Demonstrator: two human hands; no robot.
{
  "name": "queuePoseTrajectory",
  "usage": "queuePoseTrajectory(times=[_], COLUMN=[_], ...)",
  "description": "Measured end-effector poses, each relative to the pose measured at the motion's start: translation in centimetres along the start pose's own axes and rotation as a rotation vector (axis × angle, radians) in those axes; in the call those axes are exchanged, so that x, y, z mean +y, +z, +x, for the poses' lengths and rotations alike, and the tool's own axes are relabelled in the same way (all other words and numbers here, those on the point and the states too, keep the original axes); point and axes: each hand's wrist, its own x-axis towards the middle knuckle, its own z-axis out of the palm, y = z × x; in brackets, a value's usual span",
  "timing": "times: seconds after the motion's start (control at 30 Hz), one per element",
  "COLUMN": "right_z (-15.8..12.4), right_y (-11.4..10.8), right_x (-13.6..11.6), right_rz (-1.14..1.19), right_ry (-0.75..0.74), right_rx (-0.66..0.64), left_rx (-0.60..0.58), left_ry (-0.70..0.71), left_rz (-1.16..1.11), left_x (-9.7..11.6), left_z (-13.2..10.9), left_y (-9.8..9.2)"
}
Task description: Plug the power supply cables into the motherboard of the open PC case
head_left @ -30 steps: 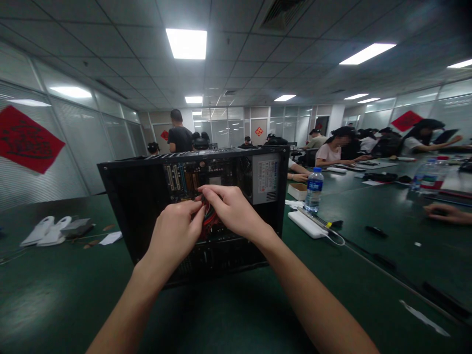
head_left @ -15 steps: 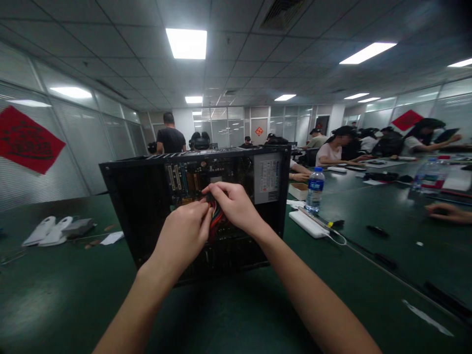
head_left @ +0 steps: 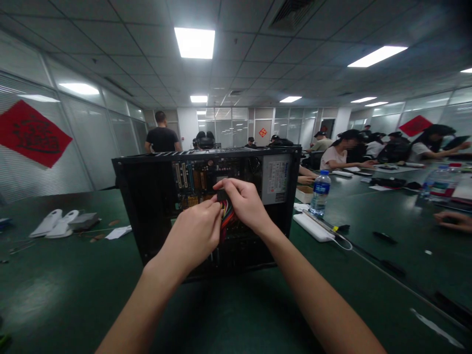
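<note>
An open black computer case [head_left: 129, 206] stands upright on the green table, its inside facing me. Within it are a motherboard [head_left: 201, 179] with slots and, at the upper right, a grey power supply [head_left: 275, 178] with a label. Both my hands meet in front of the motherboard at a bundle of coloured power cables [head_left: 227, 215] ending in a black connector [head_left: 222, 195]. My left hand [head_left: 197, 228] is closed on the cables just below the connector. My right hand [head_left: 243, 201] pinches the connector from the right. The connector's far end is hidden.
Right of the case are a water bottle [head_left: 320, 194], a small open box [head_left: 304, 193] and a white power strip [head_left: 313, 227] with a cable. White objects [head_left: 55, 223] and a grey block [head_left: 84, 221] lie left. Another person's hand [head_left: 455, 220] rests at far right.
The view has shifted, so the case and hands appear slightly further right. More of the black connector shows between my hands, which keep their hold.
</note>
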Motion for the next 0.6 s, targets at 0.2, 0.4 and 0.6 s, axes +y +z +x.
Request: queuePoseTrajectory(times=[0.2,0.4,0.6], right_z=[0.0,0.0,0.0], right_y=[-0.4,-0.5,-1.2], right_x=[-0.5,0.0,-0.3], right_rz=[0.054,0.050,-0.148], right_ry=[-0.016,0.015,-0.115], right_rx=[0.023,-0.026,0.014], left_rx=[0.068,0.082,-0.031], left_ry=[-0.059,-0.106,-0.223], left_rz=[-0.274,-0.317,-0.715], left_x=[0.6,0.7,0.7], left_z=[0.3,0.5,0.8], left_y=[0.5,1.0,0.8])
